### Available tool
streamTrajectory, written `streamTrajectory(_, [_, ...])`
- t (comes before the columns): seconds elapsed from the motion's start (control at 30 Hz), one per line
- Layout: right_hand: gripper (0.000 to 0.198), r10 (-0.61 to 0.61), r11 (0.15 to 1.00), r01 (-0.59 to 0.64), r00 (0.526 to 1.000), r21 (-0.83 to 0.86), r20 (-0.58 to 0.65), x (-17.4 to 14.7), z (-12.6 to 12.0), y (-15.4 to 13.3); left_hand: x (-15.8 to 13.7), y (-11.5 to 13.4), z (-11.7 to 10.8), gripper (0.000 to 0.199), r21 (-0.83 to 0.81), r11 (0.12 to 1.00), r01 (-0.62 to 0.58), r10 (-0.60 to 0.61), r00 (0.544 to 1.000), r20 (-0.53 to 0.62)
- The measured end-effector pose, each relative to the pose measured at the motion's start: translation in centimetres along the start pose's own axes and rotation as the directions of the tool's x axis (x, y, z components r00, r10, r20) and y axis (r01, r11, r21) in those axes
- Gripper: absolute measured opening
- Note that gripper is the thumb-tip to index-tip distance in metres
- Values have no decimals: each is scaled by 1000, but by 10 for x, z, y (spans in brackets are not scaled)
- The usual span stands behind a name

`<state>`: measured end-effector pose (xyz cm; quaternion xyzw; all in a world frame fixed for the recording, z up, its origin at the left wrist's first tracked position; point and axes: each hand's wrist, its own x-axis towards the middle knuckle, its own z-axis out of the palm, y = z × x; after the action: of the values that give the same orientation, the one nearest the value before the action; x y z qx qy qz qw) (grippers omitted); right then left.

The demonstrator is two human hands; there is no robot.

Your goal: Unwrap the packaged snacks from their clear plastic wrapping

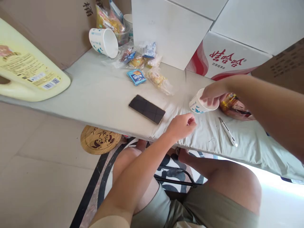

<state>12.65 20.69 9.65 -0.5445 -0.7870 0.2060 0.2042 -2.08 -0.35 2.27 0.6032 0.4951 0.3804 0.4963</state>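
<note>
cup of white paper with blue-green print (199,106) stands upright on a long surface covered in pale grey-green cloth (95,88), directly below the seated person's right hand (212,94). that hand's fingers dip inside the cup's rim; their tips are hidden, so i cannot tell whether they pinch anything. the left hand (182,126) is near the cup, at its front left, fingers loosely curled; i cannot tell whether they enclose something. left of the cup lies a black rectangular phone (146,109); at the cup's front right, a slim white-and-grey utility knife (228,132). just right of the cup, partly behind the forearm, sits a shiny rounded package (235,108). behind the cup stands a white carton with red lettering (229,58).
</note>
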Motion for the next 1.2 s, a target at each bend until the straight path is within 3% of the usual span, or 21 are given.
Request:
streamTrajectory(0.07, [32, 6, 978, 21, 992, -206, 129, 14, 1, -20, 1, 1, 2, 9, 8, 1000, -21, 21, 1000, 17])
streamTrajectory(0.13, [17, -116, 925, 169, 979, -340, 169, 20, 22, -43, 5, 1, 5, 10, 29, 999, -31, 30, 999, 27])
streamTrajectory(0.17, [20, -162, 919, 214, 971, -330, 178, 22, 39, -55, 8, -1, 6, 10, 42, 998, -37, 36, 999, 31])
streamTrajectory(0.23, [46, -216, 906, 285, 948, -314, 235, 25, 77, -73, 14, -5, 11, 10, 67, 996, -54, 52, 998, 35])
streamTrajectory(0.37, [67, -105, 909, 216, 946, -355, 307, 32, 139, -88, 22, -15, 19, 23, 188, 981, -41, 35, 999, 37])
streamTrajectory(0.47, [64, -71, 931, 179, 943, -317, 325, 29, 158, -86, 21, -19, 21, 28, 264, 964, -18, -1, 997, 73])
streamTrajectory(0.57, [54, -179, 939, 247, 945, -239, 273, 20, 151, -84, 15, -17, 18, 17, 225, 974, -1, -17, 997, 78])
streamTrajectory(0.7, [51, -274, 959, 280, 955, -40, 117, -15, 100, -89, 10, -14, 14, 6, 153, 988, -7, -5, 997, 77])
streamTrajectory(0.8, [56, -277, 948, 274, 961, 161, -9, -71, 50, -85, 14, -16, 14, 6, 47, 999, 22, -25, 998, 63])
streamTrajectory(0.9, [53, -175, 937, 185, 983, 296, -60, -146, 20, -63, 21, -19, 12, 11, -307, 947, 94, -101, 995, -8])
streamTrajectory(0.97, [48, -75, 913, 94, 995, 398, -63, -191, 19, -40, 25, -18, 10, 20, -598, 787, 154, -225, 973, -44])
streamTrajectory(1.0, [46, -27, 891, 39, 999, 452, -34, -210, 23, -28, 25, -17, 9, 27, -700, 689, 188, -273, 962, -11])
streamTrajectory(1.07, [45, -34, 862, 3, 998, 507, 51, -235, 35, -7, 24, -14, 12, 40, -776, 555, 300, -276, 946, 168])
streamTrajectory(1.13, [44, -98, 875, 43, 991, 481, 91, -248, 44, 9, 20, -11, 18, 49, -741, 543, 395, -218, 918, 331])
streamTrajectory(1.2, [44, -176, 889, 115, 980, 443, 99, -254, 48, 22, 16, -11, 25, 50, -718, 567, 403, -208, 914, 349])
